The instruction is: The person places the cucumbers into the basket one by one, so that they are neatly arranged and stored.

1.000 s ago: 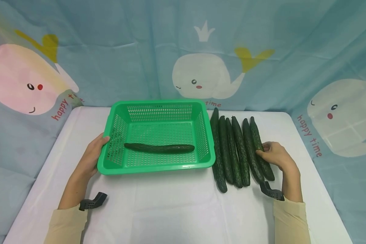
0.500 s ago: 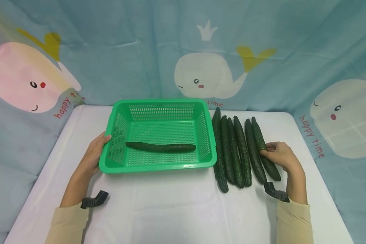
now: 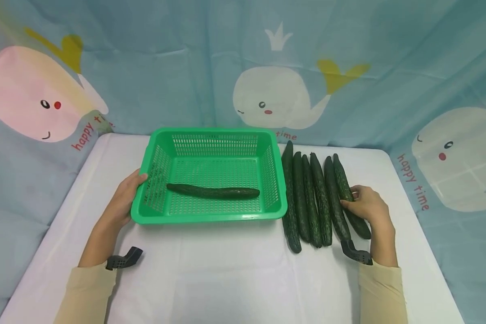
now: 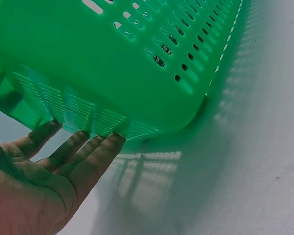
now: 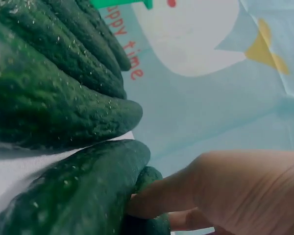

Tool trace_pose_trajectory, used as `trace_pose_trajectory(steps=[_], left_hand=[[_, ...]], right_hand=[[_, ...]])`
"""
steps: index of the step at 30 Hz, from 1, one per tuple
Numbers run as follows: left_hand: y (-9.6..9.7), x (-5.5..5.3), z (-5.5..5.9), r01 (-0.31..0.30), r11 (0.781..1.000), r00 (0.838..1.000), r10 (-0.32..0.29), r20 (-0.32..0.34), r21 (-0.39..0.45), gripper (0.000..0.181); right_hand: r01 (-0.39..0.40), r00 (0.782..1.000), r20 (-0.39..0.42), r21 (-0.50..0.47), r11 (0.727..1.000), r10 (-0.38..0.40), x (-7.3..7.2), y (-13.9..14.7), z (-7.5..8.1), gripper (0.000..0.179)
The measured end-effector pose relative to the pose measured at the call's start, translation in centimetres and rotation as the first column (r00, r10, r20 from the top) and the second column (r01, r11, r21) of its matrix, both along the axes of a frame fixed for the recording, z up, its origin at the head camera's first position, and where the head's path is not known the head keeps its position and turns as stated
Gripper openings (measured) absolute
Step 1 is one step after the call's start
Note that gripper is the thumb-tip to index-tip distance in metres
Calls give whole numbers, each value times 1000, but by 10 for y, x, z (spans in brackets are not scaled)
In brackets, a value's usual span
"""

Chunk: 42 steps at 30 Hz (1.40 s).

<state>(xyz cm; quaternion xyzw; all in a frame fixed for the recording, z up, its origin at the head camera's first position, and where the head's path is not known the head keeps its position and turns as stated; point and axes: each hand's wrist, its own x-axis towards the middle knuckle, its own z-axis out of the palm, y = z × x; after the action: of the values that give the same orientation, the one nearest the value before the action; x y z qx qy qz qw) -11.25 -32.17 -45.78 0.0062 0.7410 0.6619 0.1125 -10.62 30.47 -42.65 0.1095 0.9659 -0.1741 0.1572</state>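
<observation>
1. The left forearm [image 3: 99, 243] slants forward and inward from its beige sleeve [image 3: 85, 290].
2. The left hand [image 3: 123, 198] grips with its thumb uppermost, its fingers [image 4: 97, 164] nearly straight and slightly spread.
3. The right forearm [image 3: 384, 243] points almost straight ahead.
4. The right hand [image 3: 367, 205] bends inward at the wrist, pinching between thumb [image 5: 166, 196] and fingers, the fingers partly hidden.

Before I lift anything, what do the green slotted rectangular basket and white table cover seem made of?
Green basket: probably moulded plastic, glossy; its rim catches light, walls look translucent. White table cover: likely matte cloth, judging by faint creases.
</observation>
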Motion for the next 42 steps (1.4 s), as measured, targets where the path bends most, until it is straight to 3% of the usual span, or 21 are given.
trace_pose_trajectory(steps=[8, 14, 18, 23, 28, 35, 42], left_hand=[[0, 0, 3, -9, 1000, 1000, 9, 21, -17, 73], [1, 1, 2, -11, 1000, 1000, 11, 10, -8, 73], [1, 3, 0, -24, 1000, 1000, 24, 3, -6, 73], [-1, 2, 0, -41, 999, 999, 41, -22, 3, 73], [1, -3, 0, -13, 1000, 1000, 13, -25, 18, 75], [0, -2, 3, -15, 999, 1000, 16, 9, -37, 76], [1, 0, -1, -17, 1000, 1000, 17, -10, 4, 77]], right_hand=[[42, 995, -85, -75, 996, -48, 8, 5, 8, 71], [16, 974, -220, -157, 987, -51, 15, -3, 30, 70], [-10, 963, -267, -178, 984, -38, 17, -14, 41, 69], [-77, 938, -346, -199, 977, 4, 16, -35, 49, 67], [-141, 925, -377, -234, 962, 44, 21, -53, 61, 65], [-241, 905, -413, -308, 920, 99, 21, -80, 77, 62], [-368, 855, -474, -269, 890, 210, 18, -106, 89, 54]])
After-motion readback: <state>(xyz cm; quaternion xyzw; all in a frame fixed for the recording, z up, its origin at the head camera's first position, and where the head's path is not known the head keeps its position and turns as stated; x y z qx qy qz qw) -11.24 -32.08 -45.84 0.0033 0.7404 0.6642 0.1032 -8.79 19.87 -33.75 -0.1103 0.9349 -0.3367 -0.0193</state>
